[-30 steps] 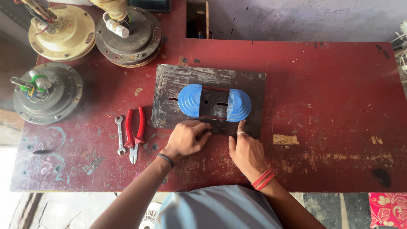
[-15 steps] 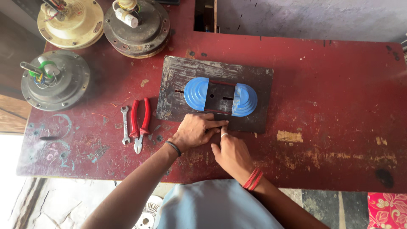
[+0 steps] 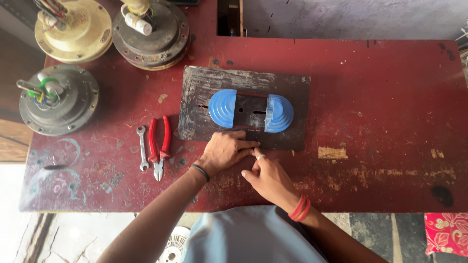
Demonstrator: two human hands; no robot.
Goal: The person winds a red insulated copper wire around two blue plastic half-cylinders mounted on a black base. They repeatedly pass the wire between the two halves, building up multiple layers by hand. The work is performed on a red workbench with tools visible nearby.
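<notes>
Both hands meet at the near edge of the dark board (image 3: 195, 92), a worn rectangular plate lying flat on the red table (image 3: 380, 97). The left hand (image 3: 223, 152) rests palm down with its fingers curled and pointing right, the fingertips (image 3: 253, 144) pressed against the board's near rim; the fingers are drawn close together rather than spread, but whether they pinch anything small between them cannot be told from above. The right hand (image 3: 269, 176) lies just beside it — the two hands touch at the fingers — with its forefinger, which wears a pale ring, reaching up to the same edge of the board. Its other fingers are folded in loosely, and nothing shows inside them. On the board, just beyond the hands, sits the blue winding former (image 3: 251, 110): two stepped half-round blue pieces facing apart, joined across a dark middle piece, untouched by either hand. Left of the board lie red-handled pliers (image 3: 159, 143) and, just beside them, a small spanner (image 3: 142, 148). Three fan motor housings (image 3: 58, 100) stand at the table's far left — one cream, two dark.
</notes>
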